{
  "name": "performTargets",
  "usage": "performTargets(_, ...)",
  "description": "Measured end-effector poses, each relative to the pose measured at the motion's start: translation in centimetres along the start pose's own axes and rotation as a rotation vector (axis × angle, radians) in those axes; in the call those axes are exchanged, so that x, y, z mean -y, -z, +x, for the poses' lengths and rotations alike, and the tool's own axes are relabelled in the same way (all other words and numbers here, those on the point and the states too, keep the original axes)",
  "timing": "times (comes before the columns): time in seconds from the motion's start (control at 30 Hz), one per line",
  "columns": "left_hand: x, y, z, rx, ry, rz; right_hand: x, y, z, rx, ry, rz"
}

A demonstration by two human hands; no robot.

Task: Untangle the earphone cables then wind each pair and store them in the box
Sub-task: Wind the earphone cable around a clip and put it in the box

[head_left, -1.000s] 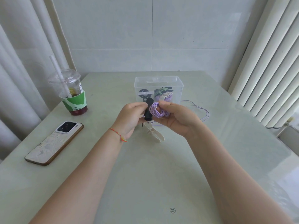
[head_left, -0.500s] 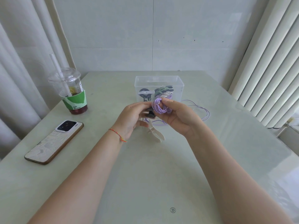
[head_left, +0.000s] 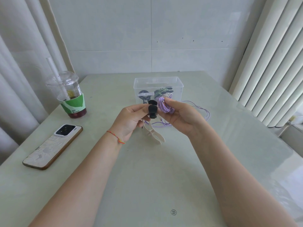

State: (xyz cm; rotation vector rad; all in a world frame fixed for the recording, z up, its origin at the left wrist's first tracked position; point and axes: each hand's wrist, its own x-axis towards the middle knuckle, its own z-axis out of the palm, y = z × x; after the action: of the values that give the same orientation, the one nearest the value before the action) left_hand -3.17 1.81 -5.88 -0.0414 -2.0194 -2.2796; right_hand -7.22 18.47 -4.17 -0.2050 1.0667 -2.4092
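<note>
Two hands raised above the bench (head_left: 147, 169), close together, just near of the box (head_left: 177, 86). Left hand (head_left: 131, 118) with grip closed on a black clip (head_left: 152, 108), pinched between thumb and fingertips, clip upright. Right hand (head_left: 180, 115) with grip closed on a wound purple earphone coil (head_left: 164, 106), thumb over the top, fingers curled beneath. Clip and coil just beside each other; contact between them cannot be told. Loose purple cable (head_left: 203, 110) trailing from the coil, lying on the bench to the right of the hands and looping back under them. Cream clip (head_left: 154, 134) lying on the bench below the left hand, apart from it. Clear box open-topped, holding wound earphones in black, green and pale colours. Red string bracelet (head_left: 115, 136) on the left wrist. Phone (head_left: 52, 146) face down at near left. Plastic drink cup (head_left: 70, 95) with straw and green sleeve at far left. Curtain left, vertical blinds (head_left: 270, 54) right.
</note>
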Motion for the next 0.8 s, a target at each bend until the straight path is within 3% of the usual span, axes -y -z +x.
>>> performTargets(0.6,0.25,0.15,0.39,-0.118,0.032,0.134,0.25,0.3,0.09,0.079,0.095,-0.183)
performTargets(0.8,0.03,0.03,0.41,-0.135,0.018,0.029,0.74,0.24,-0.26,0.094,0.137,-0.247)
